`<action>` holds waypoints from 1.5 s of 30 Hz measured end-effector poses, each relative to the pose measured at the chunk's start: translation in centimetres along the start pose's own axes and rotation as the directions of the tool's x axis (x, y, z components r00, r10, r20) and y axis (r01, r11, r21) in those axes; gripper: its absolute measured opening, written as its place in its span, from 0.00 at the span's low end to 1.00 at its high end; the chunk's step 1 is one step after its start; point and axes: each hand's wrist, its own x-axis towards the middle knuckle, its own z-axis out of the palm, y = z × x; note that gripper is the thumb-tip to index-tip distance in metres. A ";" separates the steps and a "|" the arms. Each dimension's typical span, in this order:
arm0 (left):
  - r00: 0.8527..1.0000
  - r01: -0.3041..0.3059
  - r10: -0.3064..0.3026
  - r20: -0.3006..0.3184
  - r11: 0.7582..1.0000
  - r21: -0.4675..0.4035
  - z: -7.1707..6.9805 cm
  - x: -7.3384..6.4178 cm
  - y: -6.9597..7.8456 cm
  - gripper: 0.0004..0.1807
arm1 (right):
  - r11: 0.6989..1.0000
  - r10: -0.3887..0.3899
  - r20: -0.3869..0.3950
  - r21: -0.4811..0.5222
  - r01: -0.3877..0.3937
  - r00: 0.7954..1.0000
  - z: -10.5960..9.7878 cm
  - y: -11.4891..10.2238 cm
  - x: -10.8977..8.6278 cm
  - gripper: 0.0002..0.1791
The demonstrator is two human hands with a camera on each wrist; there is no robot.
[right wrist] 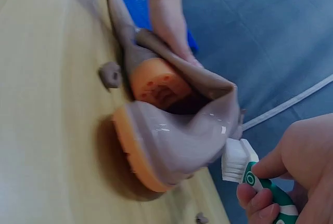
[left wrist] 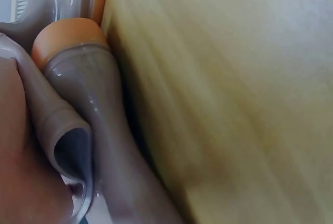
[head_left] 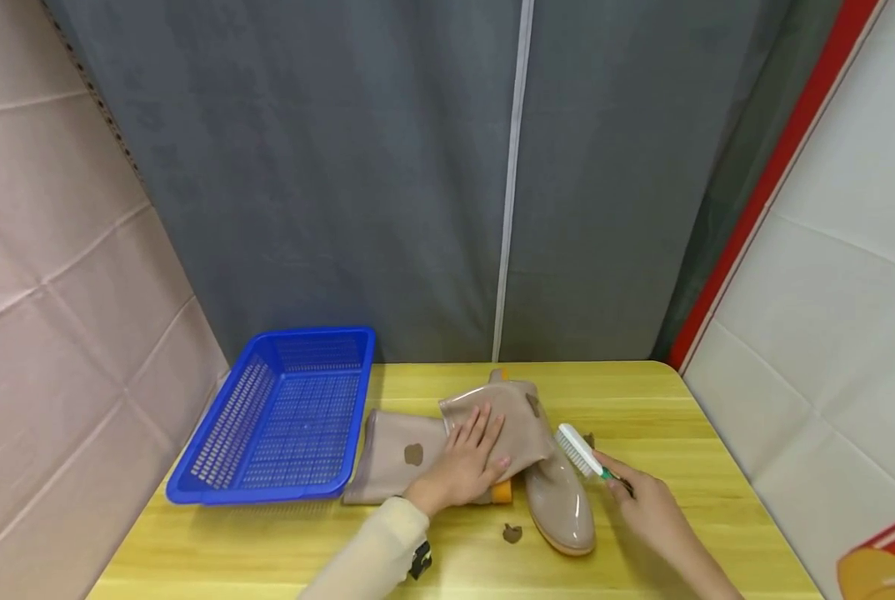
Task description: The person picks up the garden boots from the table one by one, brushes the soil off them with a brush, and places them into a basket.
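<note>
By the right hand (head_left: 646,500), the brush (head_left: 578,450) is gripped at its handle, its bristles turned toward the upper boot (head_left: 560,500); whether they touch cannot be told. That boot's shaft is pressed by the left hand (head_left: 462,467), fingers straight and spread. Beneath it, the lower boot (head_left: 387,458) is laid on the table (head_left: 717,517). A brown lump (head_left: 512,533) is seen near the upper boot's toe; a blue basket (head_left: 267,495) is placed farther left.

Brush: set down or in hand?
In hand: the right hand grips the brush by its green handle in the right wrist view. Cannot tell if its bristles touch the boot.
</note>
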 end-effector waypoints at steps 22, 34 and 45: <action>0.999 0.032 -0.032 0.022 0.999 -0.002 1.0 0.1 -0.4 0.39 | 0.949 -0.301 -0.119 -0.137 0.285 0.946 0.8 -4.0 5.1 0.23; 0.999 0.025 -0.025 0.032 1.000 -0.006 1.5 0.5 0.1 0.40 | 0.955 -0.247 -0.131 -0.203 0.218 0.960 0.1 -4.4 2.8 0.22; 0.999 0.039 -0.039 0.033 0.999 -0.018 1.0 0.4 -0.2 0.40 | 0.891 -0.280 -0.117 -0.402 0.213 0.953 -0.3 -7.3 0.7 0.23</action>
